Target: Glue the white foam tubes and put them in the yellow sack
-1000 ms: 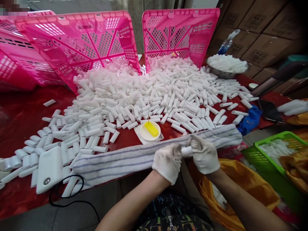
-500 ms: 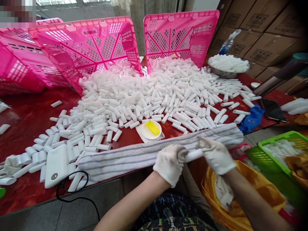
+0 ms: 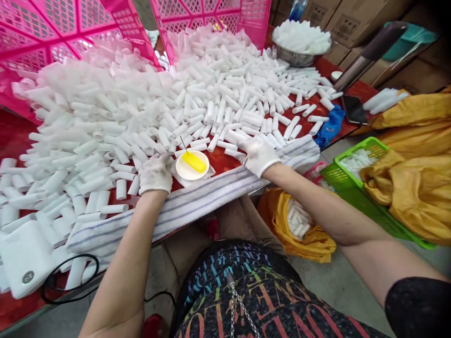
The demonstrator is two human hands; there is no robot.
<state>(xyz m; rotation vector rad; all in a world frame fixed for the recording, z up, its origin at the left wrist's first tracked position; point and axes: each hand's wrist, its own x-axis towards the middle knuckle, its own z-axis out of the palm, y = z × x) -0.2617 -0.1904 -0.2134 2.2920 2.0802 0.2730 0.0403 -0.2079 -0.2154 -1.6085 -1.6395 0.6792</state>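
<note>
Both of my hands wear white gloves with greyish fingertips. My left hand [image 3: 155, 173] reaches to the front edge of a large heap of short white tubes [image 3: 197, 101], left of a small white dish [image 3: 183, 176]; its fingers are blurred among the tubes. To the right of the dish, my right hand [image 3: 260, 156] lies over the towel's back edge, fingers stretched toward the nearest tubes, no tube visible in it. A yellow block [image 3: 194, 162] with a thin stick upright in it sits in the dish. Beneath my wrists runs a striped towel [image 3: 197, 202].
Pink crates [image 3: 207, 11] stand behind the heap. A metal bowl [image 3: 299, 56] of white pieces is at back right. A white device [image 3: 26, 263] with a black cable lies at left. Beside my legs are an orange sack [image 3: 317, 246] and a green basket [image 3: 338, 188].
My hands were together over the towel's front edge with a white tube between them. Now they are apart and farther forward at the heap, the tube gone from between them. The view has tilted down.
</note>
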